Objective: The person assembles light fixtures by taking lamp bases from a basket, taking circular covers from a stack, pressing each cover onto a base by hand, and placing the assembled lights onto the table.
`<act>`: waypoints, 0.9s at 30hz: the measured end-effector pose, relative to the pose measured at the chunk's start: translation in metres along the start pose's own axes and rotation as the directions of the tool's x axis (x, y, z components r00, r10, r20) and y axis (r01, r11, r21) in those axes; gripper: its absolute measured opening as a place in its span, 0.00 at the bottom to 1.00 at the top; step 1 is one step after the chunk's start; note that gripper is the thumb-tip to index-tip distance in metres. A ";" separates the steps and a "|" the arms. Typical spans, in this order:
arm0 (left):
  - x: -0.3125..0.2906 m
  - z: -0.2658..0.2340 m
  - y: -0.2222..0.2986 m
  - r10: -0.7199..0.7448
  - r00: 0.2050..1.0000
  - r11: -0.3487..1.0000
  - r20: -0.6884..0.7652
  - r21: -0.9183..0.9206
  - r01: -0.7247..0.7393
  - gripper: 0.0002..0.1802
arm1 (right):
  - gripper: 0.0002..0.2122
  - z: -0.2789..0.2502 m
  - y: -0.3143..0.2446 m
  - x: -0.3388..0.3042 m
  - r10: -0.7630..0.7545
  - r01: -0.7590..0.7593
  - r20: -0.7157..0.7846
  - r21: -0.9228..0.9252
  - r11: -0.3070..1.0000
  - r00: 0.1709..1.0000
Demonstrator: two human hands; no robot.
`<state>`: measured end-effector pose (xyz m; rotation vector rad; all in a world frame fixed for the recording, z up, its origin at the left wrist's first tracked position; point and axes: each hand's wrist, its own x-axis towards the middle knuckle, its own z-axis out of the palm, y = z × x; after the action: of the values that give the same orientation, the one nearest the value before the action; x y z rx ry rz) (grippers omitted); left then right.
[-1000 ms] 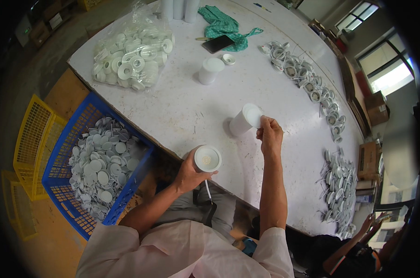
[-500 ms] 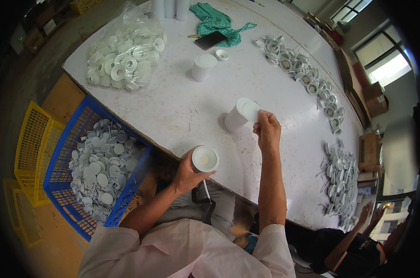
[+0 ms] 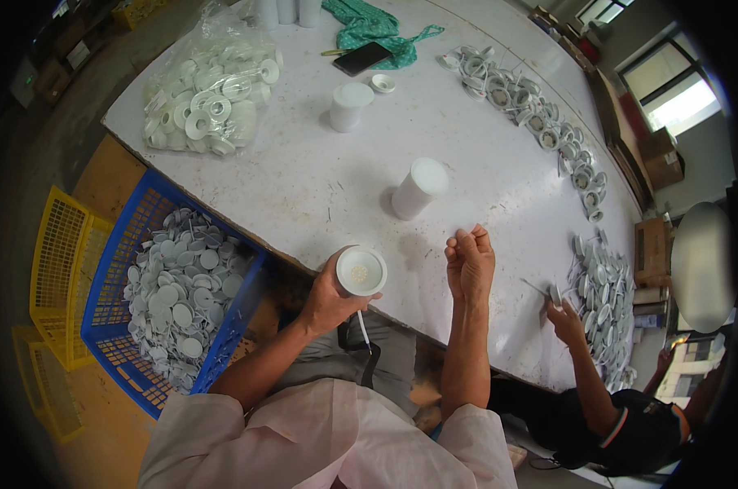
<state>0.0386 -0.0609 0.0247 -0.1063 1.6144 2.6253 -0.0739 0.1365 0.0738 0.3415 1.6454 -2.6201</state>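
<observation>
My left hand [image 3: 330, 300] is wrapped round a white round downlight [image 3: 361, 271], its open face up. Small yellowish LED dots show inside, and a white cable hangs below it. My right hand [image 3: 471, 265] is raised over the table, thumb and fingertips pinched together. A thin translucent white disc [image 3: 465, 215] shows faintly at those fingertips, hard to make out against the white table. Just left of it stands a tall stack of white discs [image 3: 428, 177]. A shorter white stack [image 3: 352, 96] and a small white ring [image 3: 382, 83] are farther back.
A clear bag of white rings [image 3: 210, 106] lies at the table's far left. A blue basket [image 3: 112, 338] of white discs stands beside the table. Wired lamp parts [image 3: 540, 122] line the right side. A co-worker's hand [image 3: 566, 324] holds a wired disc there. A phone [image 3: 362, 59] lies farther back.
My right hand has drawn away from the tall stack toward me, the thin disc coming off its top. A co-worker's hand has come in at the right. My left hand keeps the downlight.
</observation>
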 end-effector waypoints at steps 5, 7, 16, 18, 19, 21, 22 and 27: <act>0.002 0.001 -0.004 0.003 0.996 0.998 0.089 0.054 -0.008 0.37 | 0.03 -0.013 0.013 -0.016 0.054 -0.054 0.013 -0.011 0.998 0.998; 0.004 0.002 -0.003 0.006 0.995 0.996 0.097 0.091 -0.015 0.37 | 0.02 -0.021 0.021 -0.020 0.068 -0.069 0.019 0.041 0.997 0.997; 0.018 0.001 0.005 0.069 0.995 0.925 0.073 0.370 -0.091 0.41 | 0.05 -0.021 0.045 -0.055 0.272 -0.251 0.166 -0.134 0.959 0.948; 0.017 0.004 0.007 0.004 0.995 0.913 0.096 0.406 -0.042 0.44 | 0.07 -0.020 0.052 -0.056 0.271 -0.237 0.150 -0.213 0.948 0.951; 0.017 0.004 0.003 0.002 0.995 0.912 0.097 0.407 -0.041 0.44 | 0.08 -0.019 0.054 -0.056 0.270 -0.231 0.156 -0.230 0.945 0.950; 0.017 -0.001 -0.010 -0.008 0.986 0.937 0.169 0.346 -0.051 0.46 | 0.08 -0.015 0.057 -0.058 0.272 -0.227 0.165 -0.247 0.942 0.948; 0.016 -0.004 -0.015 -0.009 0.986 0.937 0.168 0.346 -0.051 0.46 | 0.09 -0.013 0.056 -0.061 0.247 -0.190 0.166 -0.300 0.935 0.955; 0.011 -0.001 -0.009 -0.038 0.959 0.989 0.282 0.148 -0.004 0.45 | 0.09 -0.008 0.055 -0.064 0.209 -0.129 0.163 -0.400 0.907 0.964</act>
<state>0.0280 -0.0572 0.0154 0.2512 1.6865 2.3638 -0.0025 0.1134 0.0344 0.1836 1.9056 -2.0637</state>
